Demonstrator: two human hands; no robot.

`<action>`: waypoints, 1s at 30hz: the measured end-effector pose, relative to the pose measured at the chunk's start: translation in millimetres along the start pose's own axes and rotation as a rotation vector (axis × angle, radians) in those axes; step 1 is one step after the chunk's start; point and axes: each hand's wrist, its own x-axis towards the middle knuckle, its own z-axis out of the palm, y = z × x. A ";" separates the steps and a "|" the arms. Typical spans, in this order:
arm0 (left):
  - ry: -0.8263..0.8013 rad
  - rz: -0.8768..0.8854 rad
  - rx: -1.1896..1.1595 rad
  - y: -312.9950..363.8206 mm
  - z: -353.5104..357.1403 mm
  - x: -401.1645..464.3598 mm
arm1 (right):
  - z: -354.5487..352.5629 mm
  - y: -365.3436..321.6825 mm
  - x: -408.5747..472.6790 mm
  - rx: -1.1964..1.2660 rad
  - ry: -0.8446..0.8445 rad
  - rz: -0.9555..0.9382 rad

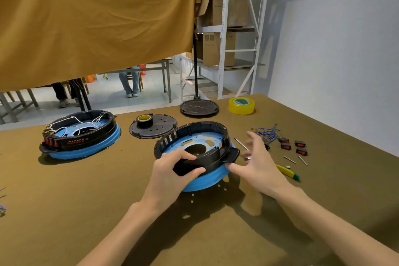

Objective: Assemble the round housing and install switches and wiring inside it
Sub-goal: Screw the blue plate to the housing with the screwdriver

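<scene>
Gripping the black ring with my left hand to seat it on the blue base; right hand spread open, steadying.

The round blue-and-black plastic housing is sitting mid-table — a wired twin housing lying left, small black rocker switches lying right, a perforated black disc lying behind.

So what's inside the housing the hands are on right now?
Inside the near housing: a blue-filmed plate with a central hole and cutouts; no switches or wires seen. The left hand, gripping the front wall, hides the near inside; the right hand is open beside it.
</scene>
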 end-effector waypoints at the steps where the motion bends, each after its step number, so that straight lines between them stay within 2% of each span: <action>1: 0.010 -0.003 0.005 1.1 2.4 1.8 | 3.9 -0.8 0.0 0.143 -0.060 0.133; 4: -0.023 0.011 0.049 5.2 8.8 3.9 | 7.6 -3.2 4.0 0.758 -0.259 0.476; 6: -0.072 0.022 0.082 5.5 11.4 0.8 | 6.0 -3.0 3.3 0.927 -0.297 0.554; 11: -0.168 0.021 0.086 4.2 12.4 -8.1 | 13.6 2.1 -1.6 0.911 -0.335 0.591; 17: -0.235 0.157 0.232 2.1 5.2 -7.4 | 12.3 -4.9 -3.0 0.938 -0.292 0.579; 25: -0.118 0.181 0.349 23.0 -13.8 32.1 | -22.0 -44.2 19.9 0.990 -0.154 0.413; 30: -0.104 0.076 0.200 43.4 -30.5 61.2 | -48.8 -73.8 37.9 1.087 -0.143 0.293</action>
